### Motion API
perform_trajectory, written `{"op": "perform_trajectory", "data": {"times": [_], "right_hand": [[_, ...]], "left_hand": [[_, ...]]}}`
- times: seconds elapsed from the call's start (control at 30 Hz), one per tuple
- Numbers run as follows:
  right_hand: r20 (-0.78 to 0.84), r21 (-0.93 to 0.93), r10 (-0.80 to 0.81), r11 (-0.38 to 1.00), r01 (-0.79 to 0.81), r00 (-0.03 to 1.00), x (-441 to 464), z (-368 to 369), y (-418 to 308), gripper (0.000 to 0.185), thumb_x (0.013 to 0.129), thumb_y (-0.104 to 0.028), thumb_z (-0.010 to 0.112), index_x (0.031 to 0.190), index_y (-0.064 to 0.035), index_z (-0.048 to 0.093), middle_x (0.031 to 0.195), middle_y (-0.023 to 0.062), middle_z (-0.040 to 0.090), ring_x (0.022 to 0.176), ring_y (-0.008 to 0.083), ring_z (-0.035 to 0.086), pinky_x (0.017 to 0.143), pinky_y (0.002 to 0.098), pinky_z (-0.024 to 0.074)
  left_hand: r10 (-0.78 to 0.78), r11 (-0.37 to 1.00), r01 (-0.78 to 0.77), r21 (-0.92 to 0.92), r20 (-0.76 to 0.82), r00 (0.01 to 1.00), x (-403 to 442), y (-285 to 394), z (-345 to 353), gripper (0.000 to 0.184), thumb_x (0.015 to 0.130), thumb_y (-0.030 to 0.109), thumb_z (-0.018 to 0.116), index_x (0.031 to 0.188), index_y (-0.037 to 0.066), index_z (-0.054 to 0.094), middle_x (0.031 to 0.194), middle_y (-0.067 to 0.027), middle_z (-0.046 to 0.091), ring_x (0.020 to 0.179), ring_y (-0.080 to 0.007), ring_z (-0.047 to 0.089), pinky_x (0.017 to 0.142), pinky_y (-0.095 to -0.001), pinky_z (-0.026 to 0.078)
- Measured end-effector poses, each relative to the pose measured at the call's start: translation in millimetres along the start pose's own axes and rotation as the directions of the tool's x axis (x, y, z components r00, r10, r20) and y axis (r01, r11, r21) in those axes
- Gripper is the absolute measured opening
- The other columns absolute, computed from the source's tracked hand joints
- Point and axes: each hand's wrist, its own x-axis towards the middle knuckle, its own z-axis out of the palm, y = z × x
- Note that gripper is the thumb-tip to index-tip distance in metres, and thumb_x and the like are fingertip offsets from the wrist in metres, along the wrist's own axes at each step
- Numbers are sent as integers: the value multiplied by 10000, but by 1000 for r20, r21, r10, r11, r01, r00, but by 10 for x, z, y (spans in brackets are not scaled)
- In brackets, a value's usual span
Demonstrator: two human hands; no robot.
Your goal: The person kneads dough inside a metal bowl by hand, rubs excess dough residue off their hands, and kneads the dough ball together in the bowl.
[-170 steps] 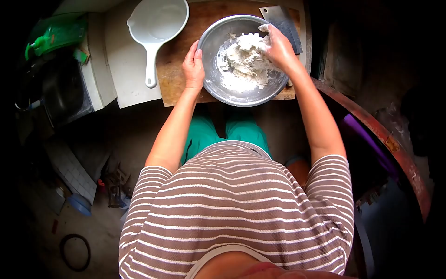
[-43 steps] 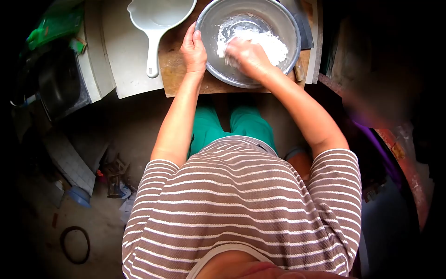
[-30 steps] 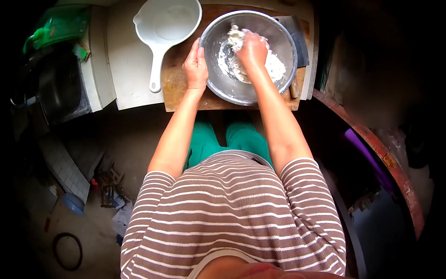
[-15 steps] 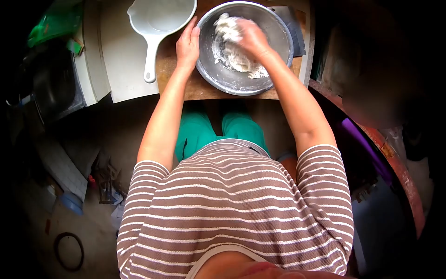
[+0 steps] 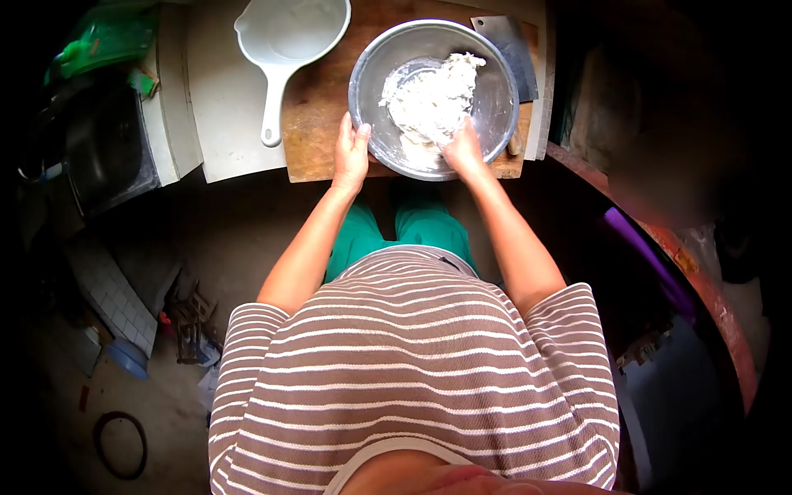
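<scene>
A wide grey mixing bowl (image 5: 363, 74) holds a ragged white clump of wet, floury dough (image 5: 429, 101). My left hand (image 5: 352, 157) steadies the bowl from its lower left side, thumb against the rim and fingers along the outer wall. Inside the bowl, near the front right wall, my right hand (image 5: 464, 152) has its fingers curled into the dough's lower edge. The fingertips are partly hidden by the dough. One peak of dough stands up toward the bowl's far right.
A wooden board (image 5: 318, 124) lies under the bowl. To the left is a white ladle-shaped dipper (image 5: 275, 99) with its handle toward me. A cleaver (image 5: 513, 58) lies behind the bowl at right. A dark sink (image 5: 103, 148) sits far left.
My right hand has come from the bowl's far side to its near right side, and the dough is heaped differently. My left hand has slid lower along the bowl.
</scene>
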Motion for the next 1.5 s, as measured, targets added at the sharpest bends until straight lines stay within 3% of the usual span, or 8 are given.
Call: {"op": "perform_trajectory", "data": {"times": [0.13,0.3,0.43,0.83,1.03,1.3,1.43,1.5], "right_hand": [[57,427,407,815,-391,912,10,283,26,488,790,-124,720,1196,7,484,1079,168,631,979,229,627,845,345,502],[-217,-279,-334,922,270,917,215,-125,-235,307,730,-126,728,1017,-72,634,981,116,610,882,293,627,767,392,515],[163,-609,-527,611,505,834,448,40,-609,472,657,-176,782,1108,-185,642,1160,93,537,1151,356,503,900,522,463],[698,-581,-262,338,741,667,326,-352,-415,456,720,-139,698,1168,-206,642,1266,50,504,1206,338,479,962,533,432],[613,-471,-225,665,579,758,519,98,-589,680,649,-80,716,1302,-171,550,1456,155,369,1326,391,372,1030,508,408],[494,-431,-119,827,362,861,609,447,-425,239,894,-173,516,1064,-40,620,1017,230,609,1029,352,603,849,438,496],[-121,-8,-1,1000,0,993,1083,172,-526,259,916,-238,497,975,-15,614,980,242,620,903,407,622,806,477,497],[-184,-483,-385,837,258,904,1323,34,-296,176,894,-167,520,929,-38,634,947,211,623,857,386,637,765,468,517]], "left_hand": [[-105,989,112,-97,73,992,-15,150,-20,452,996,237,474,1391,68,333,971,-92,614,728,-156,651,497,-284,573],[-104,994,106,-24,76,992,83,205,-63,418,1008,179,428,1400,86,317,907,-92,610,583,-134,617,426,-261,537],[-61,991,57,125,25,998,212,164,-46,388,992,159,465,1361,66,393,935,-79,628,630,-145,620,497,-269,533],[193,900,-121,419,-135,972,550,133,39,345,929,171,572,1260,85,523,930,-151,680,811,-229,672,748,-347,517],[350,850,-251,462,-141,926,544,170,70,345,940,170,549,1274,89,517,998,-194,668,899,-318,670,789,-383,515],[345,891,-296,345,-91,934,572,120,77,367,962,164,528,1309,49,495,1172,-147,637,1064,-248,622,918,-342,470],[296,905,-253,342,-80,952,570,109,51,370,960,159,530,1313,54,492,1172,-156,633,1061,-252,623,913,-343,471],[318,905,-267,330,-111,941,553,115,100,367,958,161,533,1307,55,498,1146,-155,646,1041,-251,632,902,-338,476]]}}
